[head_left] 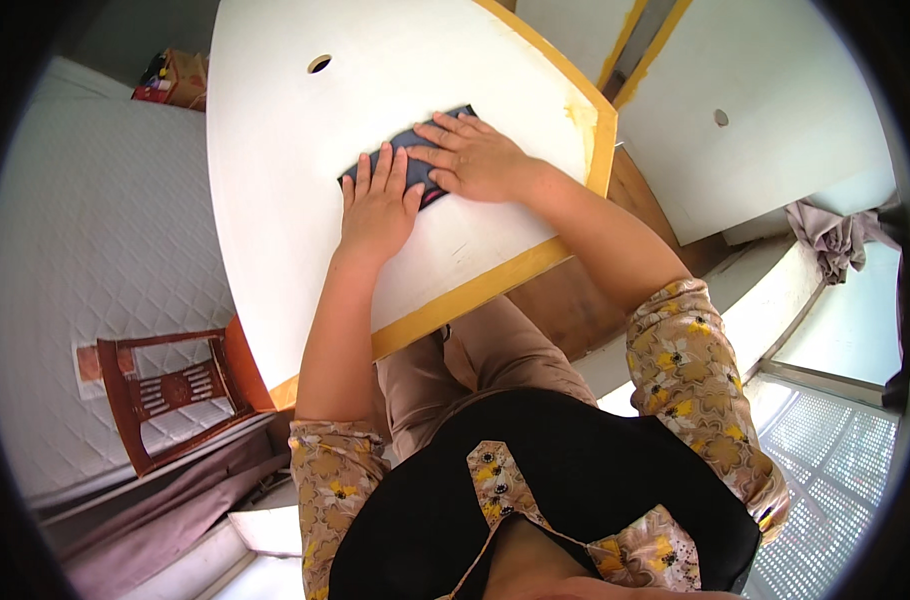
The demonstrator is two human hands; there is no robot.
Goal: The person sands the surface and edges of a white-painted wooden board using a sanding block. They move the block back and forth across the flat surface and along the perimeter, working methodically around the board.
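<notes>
A small dark blue-grey piece of folded fabric (420, 174) with black edges and a bit of pink-red at its near side lies on the white tabletop (275, 150). My left hand (378, 205) rests flat on its left part, fingers stretched out and pointing away from me. Across its right part lies my right hand (475, 160), palm down with the fingers spread toward the left. Both palms hide much of the fabric, so its exact kind cannot be made out. Neither hand grips it.
The table has a yellow-brown edge band (475, 287) and a round hole (319, 64) toward the far side. A second white panel with a hole (720, 118) stands at the right. On the left are a quilted mattress (125, 220) and a brown wooden chair (175, 390).
</notes>
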